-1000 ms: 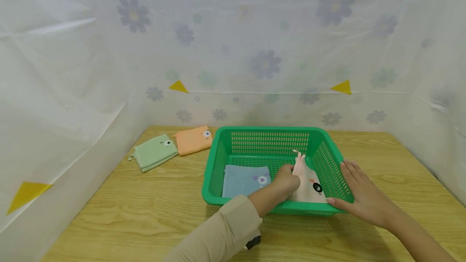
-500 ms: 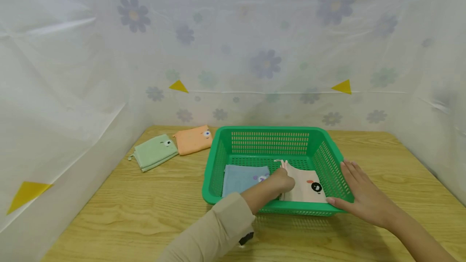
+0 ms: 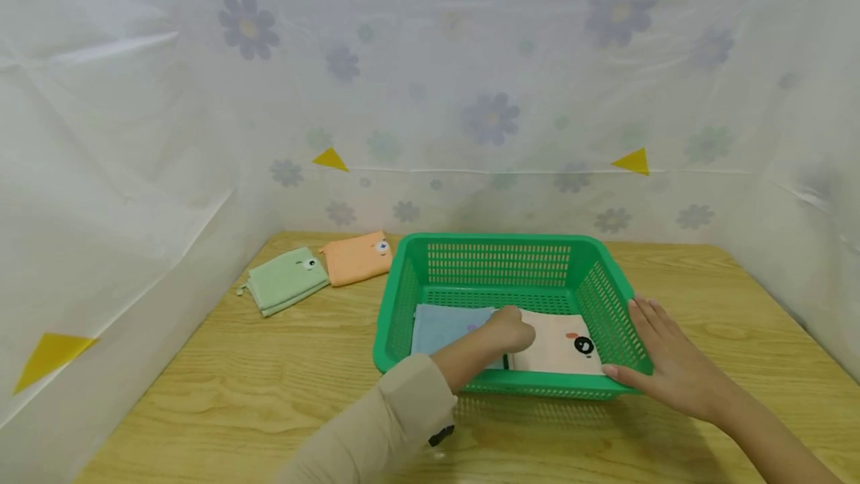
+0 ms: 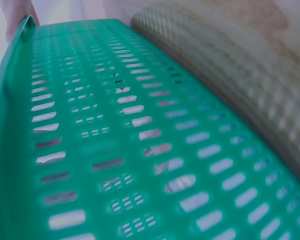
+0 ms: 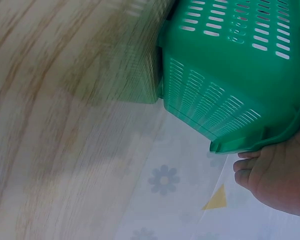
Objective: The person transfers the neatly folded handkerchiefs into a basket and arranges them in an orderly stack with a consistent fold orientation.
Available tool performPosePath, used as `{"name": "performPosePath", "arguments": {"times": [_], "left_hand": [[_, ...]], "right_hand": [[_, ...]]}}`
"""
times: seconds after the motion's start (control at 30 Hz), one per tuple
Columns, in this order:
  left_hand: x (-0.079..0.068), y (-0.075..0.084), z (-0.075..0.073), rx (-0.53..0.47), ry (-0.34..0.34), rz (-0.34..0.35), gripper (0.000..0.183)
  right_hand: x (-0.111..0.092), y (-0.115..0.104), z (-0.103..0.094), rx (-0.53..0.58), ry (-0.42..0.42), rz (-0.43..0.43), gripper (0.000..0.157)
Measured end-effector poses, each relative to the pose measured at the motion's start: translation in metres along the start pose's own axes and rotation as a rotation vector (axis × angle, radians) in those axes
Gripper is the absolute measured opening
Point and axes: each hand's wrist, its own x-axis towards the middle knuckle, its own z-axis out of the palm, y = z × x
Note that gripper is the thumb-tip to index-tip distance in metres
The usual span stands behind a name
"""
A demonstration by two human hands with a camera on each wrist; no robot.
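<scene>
Inside the green plastic basket (image 3: 497, 239) lie two small folded cloths. The pale pink cloth (image 3: 554, 342), with a cartoon eye, lies flat in the right half. My left hand (image 3: 507, 331) pinches its left edge with curled fingers; the fingertips are hidden. Partly under that hand and forearm is the blue cloth (image 3: 443, 327), in the left half. My right hand (image 3: 675, 364) rests on the basket's front right corner, thumb on the front rim and straight fingers along the right side. The left wrist view shows the basket's slotted wall (image 4: 140, 120).
On the wooden table (image 3: 235, 394), left of the basket, lie a folded green cloth (image 3: 289, 281) and an orange cloth (image 3: 356, 258). A white flowered curtain (image 3: 430, 95) stands behind the table and along both sides.
My left hand has moved left and slightly down, drawing the pink cloth's raised left edge out until it lies flat. The right hand and basket have stayed in place.
</scene>
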Motion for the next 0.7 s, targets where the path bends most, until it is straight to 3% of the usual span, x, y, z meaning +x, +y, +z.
{"name": "performPosePath", "arguments": {"times": [0.27, 0.7], "left_hand": [[-0.010, -0.010, -0.020, -0.016, 0.008, 0.098, 0.046], [-0.019, -0.025, -0.050, -0.082, 0.033, 0.115, 0.047]], "right_hand": [[0.001, 0.000, 0.000, -0.006, 0.008, -0.007, 0.098], [0.000, 0.001, 0.000, 0.015, 0.001, -0.001, 0.098]]}}
